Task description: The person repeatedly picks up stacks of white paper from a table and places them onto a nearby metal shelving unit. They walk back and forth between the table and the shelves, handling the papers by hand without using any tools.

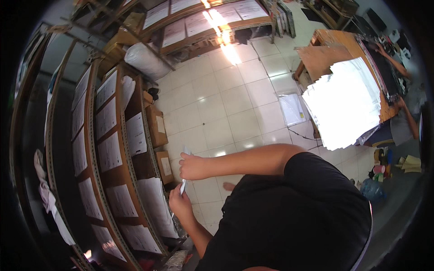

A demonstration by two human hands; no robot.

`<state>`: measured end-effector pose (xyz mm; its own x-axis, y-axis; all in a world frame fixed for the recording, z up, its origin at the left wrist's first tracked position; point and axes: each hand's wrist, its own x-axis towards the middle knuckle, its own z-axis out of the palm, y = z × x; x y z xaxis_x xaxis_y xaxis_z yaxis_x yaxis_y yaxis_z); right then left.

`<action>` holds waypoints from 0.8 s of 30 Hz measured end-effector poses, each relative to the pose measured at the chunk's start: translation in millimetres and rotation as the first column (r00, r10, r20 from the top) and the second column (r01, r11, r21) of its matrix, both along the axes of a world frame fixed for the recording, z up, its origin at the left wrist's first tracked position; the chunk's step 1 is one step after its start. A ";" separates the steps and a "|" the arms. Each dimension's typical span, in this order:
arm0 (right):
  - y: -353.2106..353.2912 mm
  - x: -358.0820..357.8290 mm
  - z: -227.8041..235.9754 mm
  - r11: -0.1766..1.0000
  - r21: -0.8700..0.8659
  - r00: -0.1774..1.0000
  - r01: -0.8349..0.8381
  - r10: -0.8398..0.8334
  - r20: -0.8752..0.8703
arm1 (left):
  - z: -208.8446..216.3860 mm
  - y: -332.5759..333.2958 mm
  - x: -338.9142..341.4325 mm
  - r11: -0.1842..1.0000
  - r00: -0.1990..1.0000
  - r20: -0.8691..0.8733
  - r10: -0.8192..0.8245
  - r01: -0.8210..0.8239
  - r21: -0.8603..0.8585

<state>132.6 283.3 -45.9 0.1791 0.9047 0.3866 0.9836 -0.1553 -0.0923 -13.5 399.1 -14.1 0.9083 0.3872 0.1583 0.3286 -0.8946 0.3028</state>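
Observation:
Both of my hands are close together beside the left-hand rack, closed on a thin white sheet (182, 187) seen almost edge-on. My right hand (193, 167) grips it at the upper end, where a pale tip pokes out past the fingers. Just below, my left hand (181, 204) pinches its lower part. Whether it is one sheet or several I cannot tell. Close to my left hand, a rack shelf holds a white paper stack (155, 203).
Metal racks (131, 149) with sheets on brown shelves line the left; more shelves (217, 22) stand at the back. Cardboard boxes (157, 126) jut toward the tiled floor (226, 104). On the right, a wooden table (327, 38) adjoins a large paper pile (346, 104); another person's hands (398, 103) work there.

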 end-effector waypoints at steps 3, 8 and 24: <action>-49.4 27.1 0.6 0.999 -0.006 0.998 0.049 -0.049 -0.041 | -3.7 -45.7 46.0 0.993 0.993 0.020 -0.113 0.114 -0.039; -114.8 58.8 9.6 0.987 -0.033 0.988 0.156 -0.157 -0.017 | -28.2 -84.8 97.7 0.962 0.975 -0.106 -0.196 0.170 -0.215; -408.0 -45.8 -66.9 0.646 -0.343 0.246 0.682 -0.644 -0.724 | -92.7 -113.7 154.3 0.407 0.971 -0.237 -0.021 -0.208 -0.889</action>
<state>86.8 -124.7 -112.7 0.9271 0.3113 -0.2089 0.0729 -0.6962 -0.7141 140.8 285.4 -106.9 0.8199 0.2835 -0.4974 0.5400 -0.0943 0.8363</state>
